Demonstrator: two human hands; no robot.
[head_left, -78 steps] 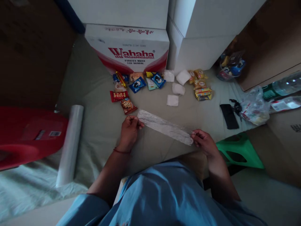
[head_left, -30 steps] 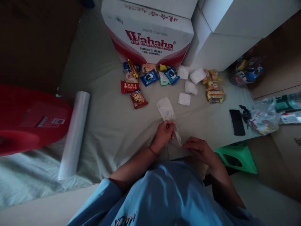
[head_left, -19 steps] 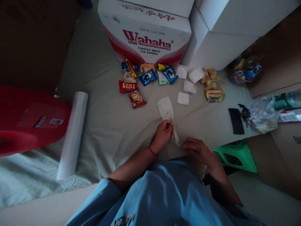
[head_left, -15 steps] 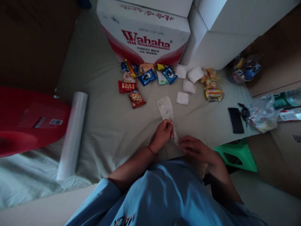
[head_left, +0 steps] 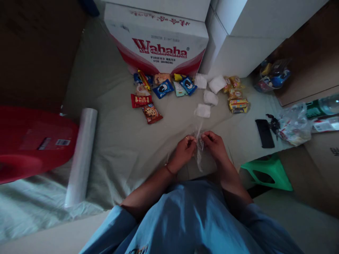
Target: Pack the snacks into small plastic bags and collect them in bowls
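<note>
A white and red carton [head_left: 159,38] stands at the back of a surface covered in creased grey-green cloth [head_left: 119,148]. On top of the carton sits a white block [head_left: 164,6]; to its right rise stacked white boxes [head_left: 246,54]. Left of the carton is a dark brown panel [head_left: 39,49], deep in shadow. Far to its right is a brown panel [head_left: 315,53] with a seam. In front of the carton and well to its right are a green stool [head_left: 283,173], brown cardboard [head_left: 317,169] and pale grey floor [head_left: 299,211]. The light is dim and cool; the cloth is brightest to the carton's front left.
</note>
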